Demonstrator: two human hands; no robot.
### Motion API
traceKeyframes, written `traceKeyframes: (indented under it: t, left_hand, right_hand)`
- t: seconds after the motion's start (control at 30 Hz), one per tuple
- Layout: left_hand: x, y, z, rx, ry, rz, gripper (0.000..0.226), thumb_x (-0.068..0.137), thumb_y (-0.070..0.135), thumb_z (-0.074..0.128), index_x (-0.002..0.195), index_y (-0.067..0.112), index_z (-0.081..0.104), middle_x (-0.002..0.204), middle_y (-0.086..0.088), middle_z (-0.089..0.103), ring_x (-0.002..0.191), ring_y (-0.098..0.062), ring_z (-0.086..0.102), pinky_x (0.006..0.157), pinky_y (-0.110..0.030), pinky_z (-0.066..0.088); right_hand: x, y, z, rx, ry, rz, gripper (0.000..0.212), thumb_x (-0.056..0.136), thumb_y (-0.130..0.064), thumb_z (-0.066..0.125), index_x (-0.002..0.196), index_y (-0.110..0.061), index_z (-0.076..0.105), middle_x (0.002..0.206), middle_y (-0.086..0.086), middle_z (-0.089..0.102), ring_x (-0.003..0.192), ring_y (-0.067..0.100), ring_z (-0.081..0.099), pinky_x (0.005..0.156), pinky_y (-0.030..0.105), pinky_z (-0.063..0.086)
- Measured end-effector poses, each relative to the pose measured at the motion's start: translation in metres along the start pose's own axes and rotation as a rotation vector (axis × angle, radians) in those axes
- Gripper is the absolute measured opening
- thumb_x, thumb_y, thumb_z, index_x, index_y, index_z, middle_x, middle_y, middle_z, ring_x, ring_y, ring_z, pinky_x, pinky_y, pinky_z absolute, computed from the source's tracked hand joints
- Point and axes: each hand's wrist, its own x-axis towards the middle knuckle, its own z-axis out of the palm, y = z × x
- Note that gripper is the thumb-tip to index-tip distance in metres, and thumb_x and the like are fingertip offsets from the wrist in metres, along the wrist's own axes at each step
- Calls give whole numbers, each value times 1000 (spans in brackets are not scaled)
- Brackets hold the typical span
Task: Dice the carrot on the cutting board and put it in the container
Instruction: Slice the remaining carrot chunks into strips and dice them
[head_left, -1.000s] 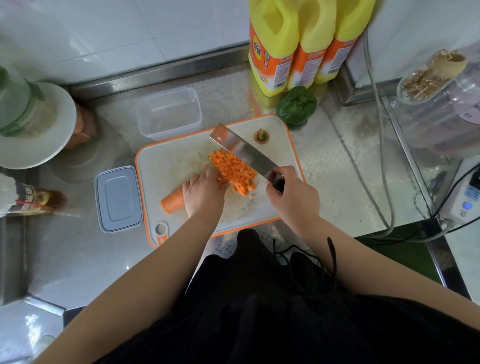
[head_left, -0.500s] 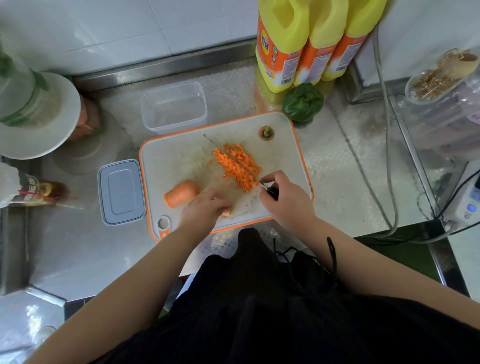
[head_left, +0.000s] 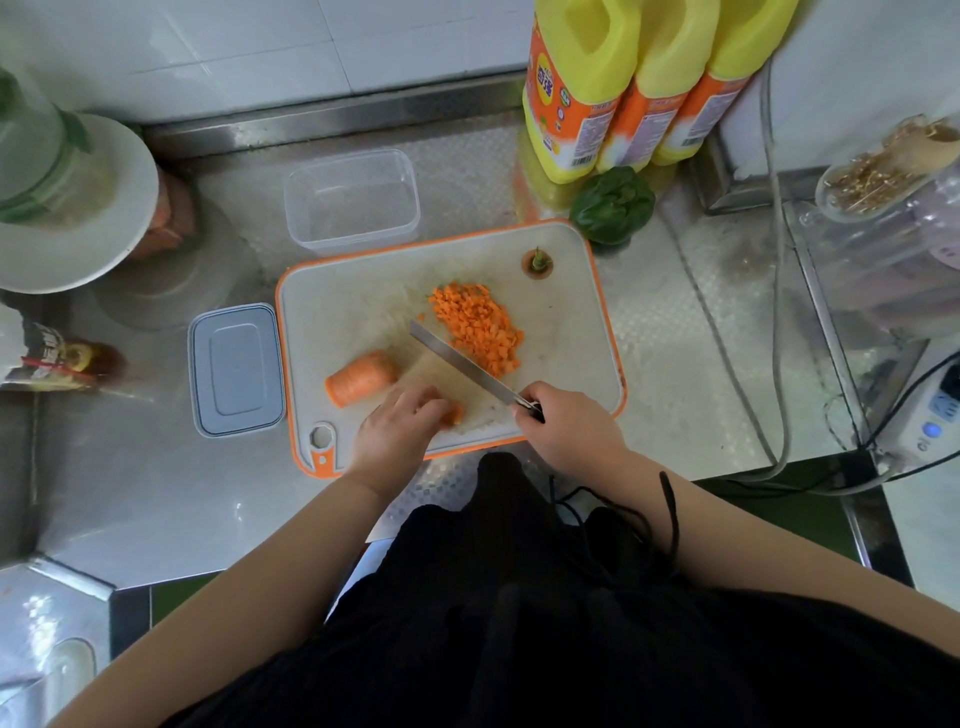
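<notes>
Carrot stub (head_left: 361, 378) lies just left of the left hand (head_left: 397, 434), which pinches a small piece, while the right hand (head_left: 566, 431) holds the knife (head_left: 462, 366).

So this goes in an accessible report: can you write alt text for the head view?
A person's right hand holds a knife beside a pile of diced carrot on an orange-edged cutting board, while the left hand rests on a small carrot piece. An uncut carrot chunk lies nearby; the clear container behind is empty.
</notes>
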Motion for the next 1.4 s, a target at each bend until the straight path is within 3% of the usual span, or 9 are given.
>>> traceKeyframes:
  t: [0.23,0.33,0.4,0.5,0.63,0.77,1.0,1.13,1.4]
  left_hand:
    - [10,-2,6,37,73,128,37,66,-2,80,97,16,71,101,0,64,88,-22,58,61,-30,50]
    - [11,-10,10,108,167,194,25,76,0,62,90,16,72,95,-2,62,91,-21,50,57,-34,52]
    - [11,-13,11,135,214,218,28,80,1,52,89,16,73,90,-2,63,88,-20,50,55,-35,52]
    - [7,-12,13,123,247,249,27,78,-4,59,89,15,73,91,-2,66,86,-19,52,64,-32,49]
    - [5,-8,22,85,249,200,7,86,10,68,90,14,71,96,-2,66,87,-22,56,65,-34,53]
    - [9,-3,29,60,279,181,7,89,13,64,88,12,71,94,-4,66,87,-22,53,64,-36,54]
    - [15,3,30,-22,315,123,19,93,19,57,87,10,72,91,-3,67,84,-22,57,70,-34,53]
    - [16,6,34,-48,312,67,25,95,23,54,87,7,71,91,-5,66,82,-24,61,67,-34,52]
    - [15,9,36,-84,353,34,25,94,21,55,85,5,72,92,-6,67,82,-28,63,64,-35,55]
  right_hand:
    - [3,-1,4,-57,-76,50,21,97,-38,44,93,-21,56,80,-3,58,79,22,58,65,32,45]
    - [4,3,6,-71,-91,71,23,96,-39,44,81,-23,49,72,-5,53,74,20,55,61,30,39]
    - [4,5,7,-69,-94,78,25,96,-39,44,77,-23,47,69,-7,50,73,20,54,59,30,37]
    - [3,5,7,-79,-96,69,23,96,-38,44,79,-23,47,68,-8,49,72,19,54,59,30,37]
    - [0,1,8,-108,-85,60,20,97,-38,43,90,-21,51,74,-5,52,73,20,54,61,30,41]
    - [0,-3,8,-118,-97,77,25,98,-38,41,102,-18,55,84,0,61,80,23,59,66,33,48]
    - [1,-7,11,-167,-143,92,26,100,-34,37,95,-15,54,80,-1,54,82,23,60,68,34,48]
    - [-4,-14,10,-221,-124,59,27,101,-33,34,101,-14,54,83,2,56,79,23,58,66,35,47]
    - [-3,-20,11,-230,-169,106,24,100,-31,35,91,-14,49,81,4,53,82,26,59,71,40,50]
